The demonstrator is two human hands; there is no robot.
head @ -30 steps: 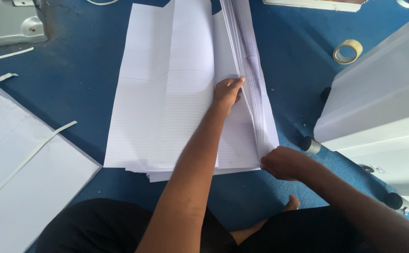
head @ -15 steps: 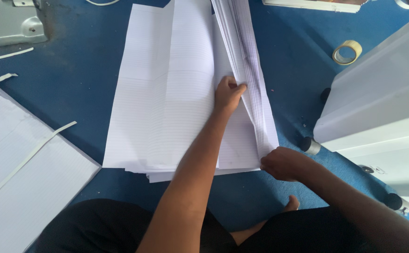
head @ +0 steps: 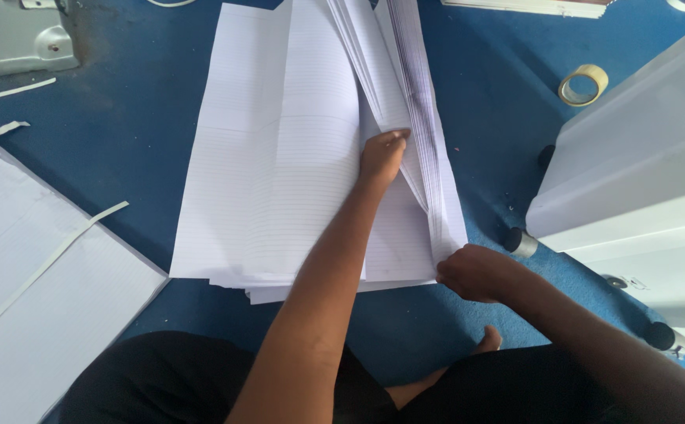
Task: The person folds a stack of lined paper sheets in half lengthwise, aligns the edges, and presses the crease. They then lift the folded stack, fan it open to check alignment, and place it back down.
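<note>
Paper stack: a thick pile of large white ruled sheets (head: 280,180) lies flat on the blue floor (head: 123,141), straight ahead of the person's knees; faint lines run across each sheet and a soft crease runs down its length.
Lifted sheets: along the stack's right side a sheaf of pages (head: 413,102) stands up on edge and fans slightly, its grey edges showing as close stripes.
Left hand: the left hand (head: 383,154) reaches out over the stack on a straight arm, fingers curled and pushed in at the foot of the raised sheaf, touching the pages; whether it pinches any I cannot tell.
Right hand: the right hand (head: 476,271) sits at the stack's near right corner, closed loosely, fingertips on the corner of the lifted sheets; how firm the hold is I cannot tell.
Left of the stack: more white ruled paper (head: 36,314) with thin cut strips (head: 52,251) lying over it, and a grey metal machine (head: 13,35) beyond.
Right of the stack: a white cabinet on castors (head: 633,180), well apart, with a roll of tape (head: 583,84) on the floor between it and the stack's far end.
</note>
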